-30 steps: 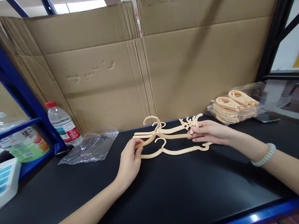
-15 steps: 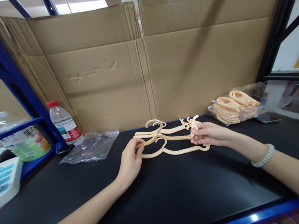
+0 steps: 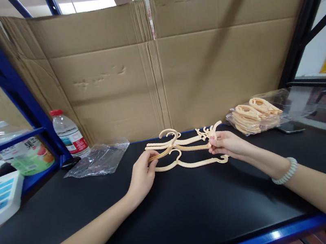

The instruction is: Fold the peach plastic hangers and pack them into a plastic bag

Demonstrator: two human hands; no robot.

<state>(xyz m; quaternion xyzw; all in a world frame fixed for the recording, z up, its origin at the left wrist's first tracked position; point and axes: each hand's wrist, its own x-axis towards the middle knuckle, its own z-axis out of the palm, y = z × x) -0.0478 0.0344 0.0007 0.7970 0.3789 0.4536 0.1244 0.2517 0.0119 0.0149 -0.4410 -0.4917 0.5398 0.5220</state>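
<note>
Pinched in my left hand (image 3: 142,174) is the left end of a beige plastic clothes hanger (image 3: 190,147), raised slightly over the table. My right hand (image 3: 229,144) grips a small curved beige piece (image 3: 217,126) at the hanger's right end; fingers hide where the two meet. Nearer to me a second hanger (image 3: 197,164) lies flat, with a hooked piece (image 3: 224,158) at its right end. Behind the held one lie more hangers (image 3: 154,145), partly overlapped. Several small hook-like pieces (image 3: 201,133) are heaped just left of my right hand.
A clear bag of beige parts (image 3: 250,118) lies at the back right, beside a phone (image 3: 290,127). On the left are a crumpled plastic bag (image 3: 99,160), a red-capped bottle (image 3: 70,134) and a blue rack post (image 3: 22,94). Cardboard (image 3: 107,81) walls off the back.
The curved piece in my right hand has tipped to the right, its tip now higher and farther out. My fingers there have shifted slightly. The left hand stays nearly in place.
</note>
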